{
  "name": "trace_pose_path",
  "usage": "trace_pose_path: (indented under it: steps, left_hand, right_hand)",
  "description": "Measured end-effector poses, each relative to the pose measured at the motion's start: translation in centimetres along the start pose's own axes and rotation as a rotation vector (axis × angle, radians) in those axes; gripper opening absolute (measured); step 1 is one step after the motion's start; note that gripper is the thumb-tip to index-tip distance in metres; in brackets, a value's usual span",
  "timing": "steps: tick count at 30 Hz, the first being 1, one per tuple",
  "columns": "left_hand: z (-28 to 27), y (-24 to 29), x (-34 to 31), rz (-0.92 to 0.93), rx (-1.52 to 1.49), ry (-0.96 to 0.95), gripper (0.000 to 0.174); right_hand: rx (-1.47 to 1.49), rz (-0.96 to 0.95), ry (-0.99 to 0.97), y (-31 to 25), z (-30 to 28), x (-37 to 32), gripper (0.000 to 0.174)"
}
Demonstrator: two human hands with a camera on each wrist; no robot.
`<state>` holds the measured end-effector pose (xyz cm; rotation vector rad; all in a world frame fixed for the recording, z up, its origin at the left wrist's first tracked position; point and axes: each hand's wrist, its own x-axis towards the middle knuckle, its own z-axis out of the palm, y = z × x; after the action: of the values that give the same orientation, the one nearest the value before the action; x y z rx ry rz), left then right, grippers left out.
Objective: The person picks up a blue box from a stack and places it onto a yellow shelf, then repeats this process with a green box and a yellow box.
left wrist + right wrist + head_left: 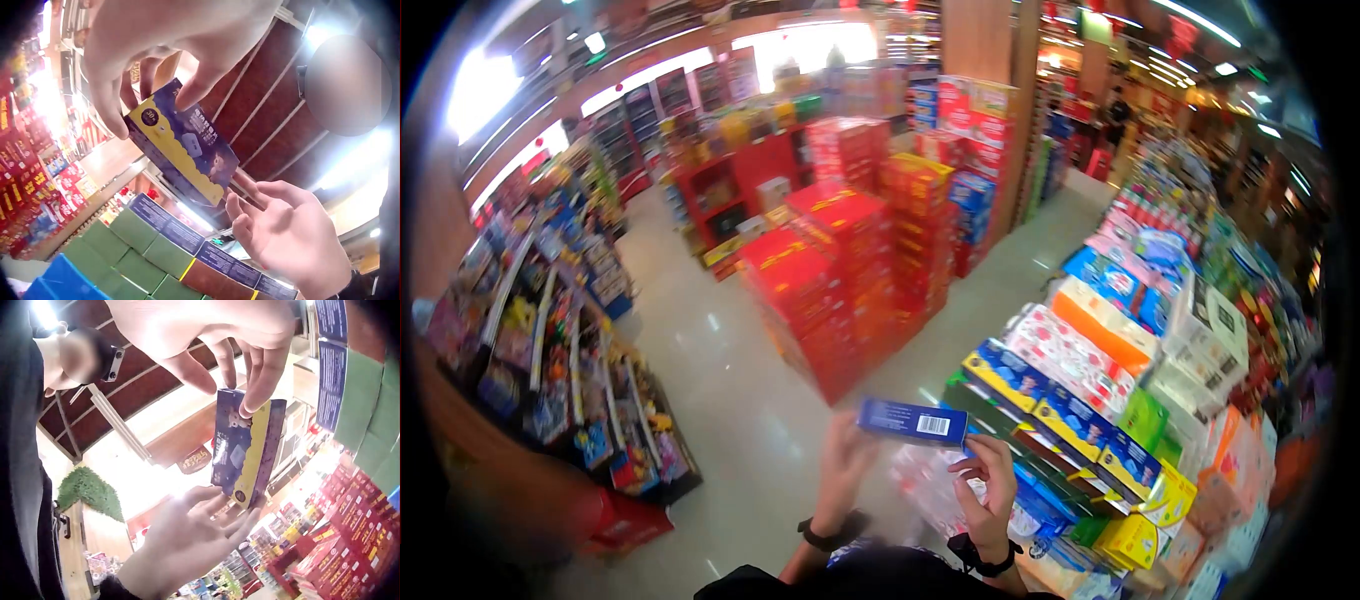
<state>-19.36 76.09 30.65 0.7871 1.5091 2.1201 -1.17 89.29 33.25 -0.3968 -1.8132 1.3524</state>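
A small dark blue carton (912, 422) with a barcode on its upper side is held out in front of the person. Its underside shows a wavy yellow band, the number 30 and a pale blue tablet picture, seen on the carton (184, 147) in the left wrist view. My left hand (162, 44), blurred in the head view, grips one end between thumb and fingers. At the other end, my right hand (294, 234) touches the carton's corner with loosely bent fingers. In the right wrist view, the right hand's (219, 331) thumb stands near the carton's top corner.
Blue and yellow cartons (1040, 395) line a green-sided display on the right, beside bagged goods (1070, 350). Tall stacks of red boxes (830, 270) rise ahead. Shelves of small packets (560, 340) stand on the left, with shiny floor (710, 440) between.
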Motion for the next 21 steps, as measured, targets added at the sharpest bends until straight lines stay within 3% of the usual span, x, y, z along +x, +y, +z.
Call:
trace_pose_path:
  steps: [4,9,16,21]
  left_hand:
    - [-6.0,-0.5,-4.5,-0.114,0.047,0.128,0.058]
    - [-15.0,1.1,-10.4,-0.001,0.135,0.370,0.050]
    - [-28.4,6.1,-20.7,0.008,0.343,0.629,0.048]
    - [-34.6,9.2,-29.2,-0.043,0.408,0.841,0.050]
  right_hand:
    - [0.074,0.065,-0.124,0.3,4.9,-0.9,0.056]
    - [0.130,0.137,-0.347,-1.4,13.6,-3.1,0.054]
    - [0.151,0.116,-0.645,-4.1,27.4,-7.9,0.048]
    - [0.215,0.098,-0.827,-4.8,37.0,-13.2,0.046]
